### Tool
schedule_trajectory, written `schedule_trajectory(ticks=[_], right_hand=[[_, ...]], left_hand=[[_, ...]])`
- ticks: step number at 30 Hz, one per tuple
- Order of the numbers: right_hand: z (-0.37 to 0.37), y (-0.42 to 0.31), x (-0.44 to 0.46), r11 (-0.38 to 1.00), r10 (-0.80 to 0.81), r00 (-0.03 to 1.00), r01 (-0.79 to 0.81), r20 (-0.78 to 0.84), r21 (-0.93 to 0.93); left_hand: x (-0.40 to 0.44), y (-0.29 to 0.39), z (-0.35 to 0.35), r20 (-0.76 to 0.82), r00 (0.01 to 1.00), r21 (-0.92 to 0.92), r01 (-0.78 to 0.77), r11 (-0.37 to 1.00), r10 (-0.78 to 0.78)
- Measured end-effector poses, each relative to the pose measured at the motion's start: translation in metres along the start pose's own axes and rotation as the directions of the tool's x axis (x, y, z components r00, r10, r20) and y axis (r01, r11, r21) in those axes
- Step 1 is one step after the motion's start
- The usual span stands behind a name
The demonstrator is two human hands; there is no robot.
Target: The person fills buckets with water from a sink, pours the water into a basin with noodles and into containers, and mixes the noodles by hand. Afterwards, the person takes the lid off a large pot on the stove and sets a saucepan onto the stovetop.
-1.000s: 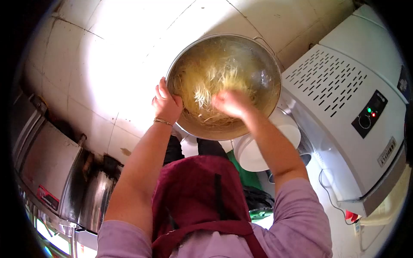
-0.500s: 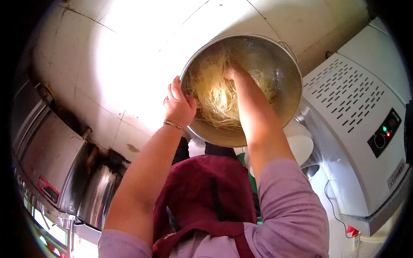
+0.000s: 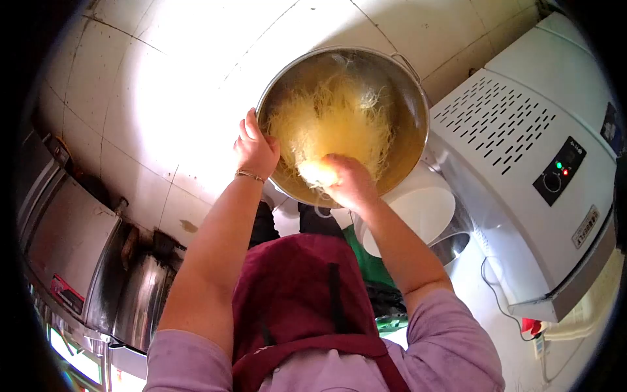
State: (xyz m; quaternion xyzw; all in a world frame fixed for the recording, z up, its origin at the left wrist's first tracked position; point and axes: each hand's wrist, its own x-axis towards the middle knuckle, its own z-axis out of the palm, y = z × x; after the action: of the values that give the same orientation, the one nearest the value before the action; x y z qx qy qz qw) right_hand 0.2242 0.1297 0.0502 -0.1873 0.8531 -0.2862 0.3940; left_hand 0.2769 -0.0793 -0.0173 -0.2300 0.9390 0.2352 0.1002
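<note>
A large round metal pot (image 3: 410, 121) with a side handle holds a heap of thin, pale yellow strands like fine noodles (image 3: 330, 121). My left hand (image 3: 256, 150) grips the pot's left rim, fingers on the outside. Over the near side of the pot, my right hand (image 3: 351, 183) is closed on a bunch of the strands, brightly lit at the fingers. A few loose ends hang over the near rim below it. The pot looks tilted toward me.
A white appliance (image 3: 499, 124) with vent slots and lit indicators stands at right. A white bucket (image 3: 424, 206) sits beneath the pot's right side, beside a metal container (image 3: 450, 247). Metal cooking equipment (image 3: 72, 228) is at left. A power cord (image 3: 499, 304) trails on the floor.
My right hand has come from deep inside the pot back to its near rim with a bunch of strands. The pot and my left hand appear slightly farther left in view.
</note>
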Motion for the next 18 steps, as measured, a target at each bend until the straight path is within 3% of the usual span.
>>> schedule_trajectory(ticks=[1, 2, 3, 6, 7, 8, 9, 10, 14, 16, 18], right_hand=[[0.025, 0.016, -0.002, 0.982, -0.072, 0.997, 0.076, 0.028, -0.173], [0.044, 0.028, 0.004, 0.977, 0.032, 0.968, 0.022, 0.25, -0.21], [0.045, 0.028, 0.007, 0.95, 0.081, 0.954, 0.014, 0.29, -0.311], [-0.006, 0.0, 0.045, 0.931, 0.276, 0.809, -0.092, 0.518, -0.353], [-0.018, 0.01, 0.058, 0.968, 0.212, 0.84, -0.111, 0.499, -0.226], [-0.041, 0.008, 0.074, 0.966, 0.257, 0.861, -0.222, 0.439, -0.13], [-0.061, 0.002, 0.092, 0.948, 0.304, 0.91, -0.26, 0.283, -0.181], [-0.075, 0.004, 0.115, 0.95, 0.27, 0.952, -0.239, 0.144, -0.201], [-0.057, 0.067, 0.202, 0.978, 0.143, 0.987, -0.128, 0.079, -0.167], [-0.038, 0.063, 0.217, 0.882, 0.424, 0.884, -0.354, 0.195, -0.312], [-0.012, 0.068, 0.227, 0.821, 0.511, 0.851, -0.442, 0.122, -0.361]], left_hand=[[-0.001, -0.001, 0.0, 0.003, 1.0, 0.002, 0.001, 1.0, -0.001], [-0.001, -0.001, 0.001, -0.001, 1.0, 0.011, 0.005, 1.0, -0.005], [0.0, -0.001, 0.002, -0.004, 1.0, 0.018, 0.009, 1.0, -0.009], [0.001, 0.0, 0.0, -0.012, 1.0, -0.026, -0.009, 1.0, 0.009], [-0.002, 0.001, -0.002, -0.003, 1.0, -0.022, -0.001, 1.0, 0.0], [-0.001, 0.002, -0.003, 0.015, 1.0, -0.024, 0.015, 1.0, -0.015], [0.002, 0.004, -0.003, 0.023, 0.999, -0.027, 0.027, 0.999, -0.026], [0.005, 0.004, -0.003, 0.015, 1.0, -0.027, 0.028, 0.999, -0.027], [0.003, 0.003, -0.004, 0.029, 0.999, -0.015, 0.016, 1.0, -0.016], [0.002, 0.002, -0.004, 0.033, 0.999, 0.004, 0.011, 1.0, -0.011], [0.002, 0.002, -0.004, 0.027, 1.0, -0.032, 0.0, 0.999, 0.001]])
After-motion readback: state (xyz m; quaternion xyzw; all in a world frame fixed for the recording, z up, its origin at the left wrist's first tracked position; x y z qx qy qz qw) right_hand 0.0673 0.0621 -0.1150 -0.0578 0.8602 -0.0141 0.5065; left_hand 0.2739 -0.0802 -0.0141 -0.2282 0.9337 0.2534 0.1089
